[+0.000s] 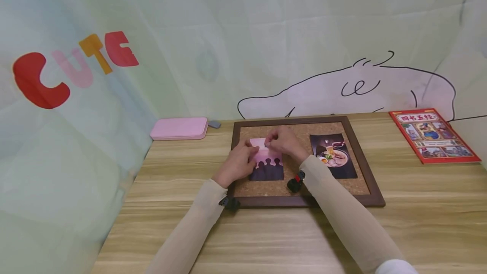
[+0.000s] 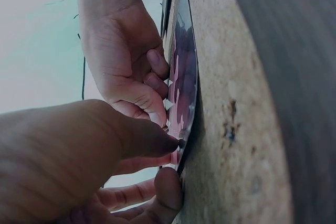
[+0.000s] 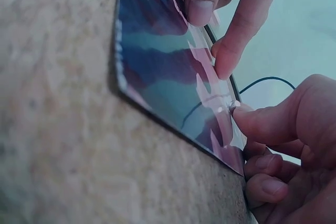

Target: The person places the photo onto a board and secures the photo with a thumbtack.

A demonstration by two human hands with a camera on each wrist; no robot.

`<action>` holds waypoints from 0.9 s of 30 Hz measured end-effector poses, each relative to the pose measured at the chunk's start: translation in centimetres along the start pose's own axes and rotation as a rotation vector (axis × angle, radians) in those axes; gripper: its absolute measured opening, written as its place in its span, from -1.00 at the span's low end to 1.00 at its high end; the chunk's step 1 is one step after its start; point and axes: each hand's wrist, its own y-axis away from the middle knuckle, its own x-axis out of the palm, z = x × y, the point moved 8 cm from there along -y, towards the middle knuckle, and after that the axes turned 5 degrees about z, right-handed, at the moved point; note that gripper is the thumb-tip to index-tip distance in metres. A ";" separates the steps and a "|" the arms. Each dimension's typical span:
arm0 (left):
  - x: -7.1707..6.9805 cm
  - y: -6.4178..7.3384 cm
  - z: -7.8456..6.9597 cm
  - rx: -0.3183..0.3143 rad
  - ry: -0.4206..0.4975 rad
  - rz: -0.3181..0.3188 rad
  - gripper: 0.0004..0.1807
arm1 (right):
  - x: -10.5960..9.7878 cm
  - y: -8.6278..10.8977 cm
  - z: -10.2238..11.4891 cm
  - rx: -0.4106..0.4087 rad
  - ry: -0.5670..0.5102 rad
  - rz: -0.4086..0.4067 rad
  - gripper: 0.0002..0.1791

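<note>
A pink and dark purple photo print [image 1: 267,171], with silhouetted figures, lies on the left part of a framed corkboard [image 1: 262,190]. My left hand [image 1: 237,162] rests at its left side, thumb and fingertips pressing on the print near the upper left edge. At the print's upper edge, my right hand [image 1: 285,142] pinches a small pale push pin [image 3: 234,106] between thumb and finger; its point is hidden. In the left wrist view the print [image 2: 185,77] appears edge-on, slightly bowed off the cork. A tiny dark spot shows by the left thumb tip.
A photo of a noodle bowl [image 1: 335,157] lies on the board's right side, partly under the right sleeve. A pink case [image 1: 179,128] with a grey tab sits at the back left. The red book [image 1: 433,136] lies at the right. A printed curtain [image 1: 213,54] hangs behind the table.
</note>
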 end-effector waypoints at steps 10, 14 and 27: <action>0.0 0.0 0.0 0.010 0.000 -0.006 -0.52 | -0.2 -0.4 -0.1 0.028 0.016 -0.023 -0.83; -0.1 0.1 0.0 0.010 0.002 -0.008 -0.52 | -0.3 -0.5 -0.1 0.062 0.000 -0.028 -0.81; 0.0 0.1 0.0 0.007 -0.004 -0.004 -0.51 | -0.4 -0.6 0.3 0.167 0.022 -0.010 -0.81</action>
